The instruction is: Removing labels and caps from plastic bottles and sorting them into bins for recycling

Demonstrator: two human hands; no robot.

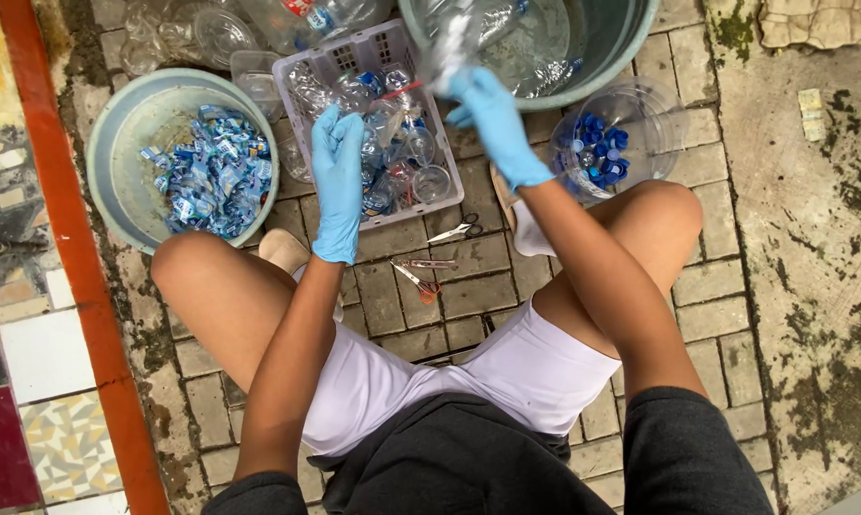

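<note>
Both my hands wear blue gloves. My left hand [337, 176] reaches into a white plastic basket [354, 50] full of clear plastic cups, its fingers closed among them. My right hand [491, 114] is raised above the basket's right side and grips a clear plastic bottle [452, 43], blurred with motion, over the rim of a grey tub. I am squatting on a brick pavement with my knees on either side.
A grey bowl [125, 124] at left holds blue-and-white labels. A clear container [640, 119] at right holds blue caps. A big grey tub [602, 48] with clear plastic stands at the top. Two pairs of scissors [457, 230] [421, 283] lie on the bricks. An orange curb [78, 267] runs down the left.
</note>
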